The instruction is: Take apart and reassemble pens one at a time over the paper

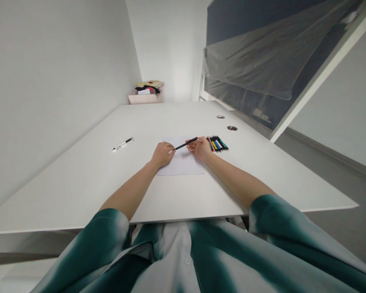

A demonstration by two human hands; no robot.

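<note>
A slim black pen is held slantwise above a white sheet of paper. The fingertips of my left hand pinch its lower left end, with the wrist close to the sheet's left edge. At the upper right end, my right hand has its thumb and curled fingers around the pen. Just beyond the right hand lies a row of several coloured pens, side by side, partly hidden by that hand.
A white pen with a black end lies on the white table to the left. Two round cable holes are near the right edge. A box of items stands past the far end. A plastic-covered dark panel leans at right.
</note>
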